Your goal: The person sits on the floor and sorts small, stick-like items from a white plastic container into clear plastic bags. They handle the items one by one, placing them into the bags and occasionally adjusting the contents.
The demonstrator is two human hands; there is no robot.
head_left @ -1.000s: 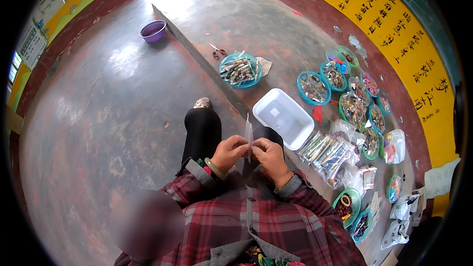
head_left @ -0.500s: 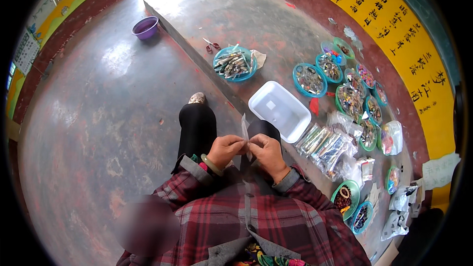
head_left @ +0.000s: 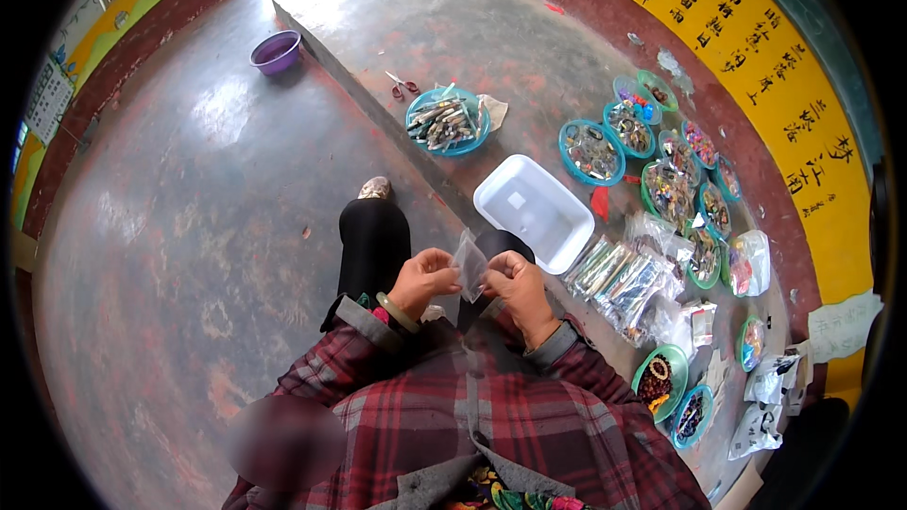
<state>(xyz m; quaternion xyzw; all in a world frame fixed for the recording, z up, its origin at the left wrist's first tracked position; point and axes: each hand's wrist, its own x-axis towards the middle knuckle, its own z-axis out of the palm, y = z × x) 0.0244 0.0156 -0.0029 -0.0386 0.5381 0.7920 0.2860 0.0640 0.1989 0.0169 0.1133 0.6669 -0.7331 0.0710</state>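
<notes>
Between my hands, above my lap, is a small clear plastic bag (head_left: 470, 267), spread out and upright. My left hand (head_left: 422, 284) pinches its left edge; a pale bangle circles that wrist. With thumb and fingers, my right hand (head_left: 519, 292) grips the bag's right edge. I cannot make out anything inside it. Just beyond my right knee lies a white rectangular plastic tray (head_left: 578, 244) with a small pale square on its bottom.
A blue basket (head_left: 449, 149) of wrapped sticks and red-handled scissors (head_left: 401, 87) lie ahead. Rightward are plastic-wrapped bundles (head_left: 619, 285), several baskets of small items like this blue one (head_left: 592, 152), and a green bowl of beads (head_left: 659, 383). A purple basin (head_left: 276, 54) stands far left.
My hands have moved slightly apart. The bag, seen nearly edge-on before, is now opened out flat between them.
</notes>
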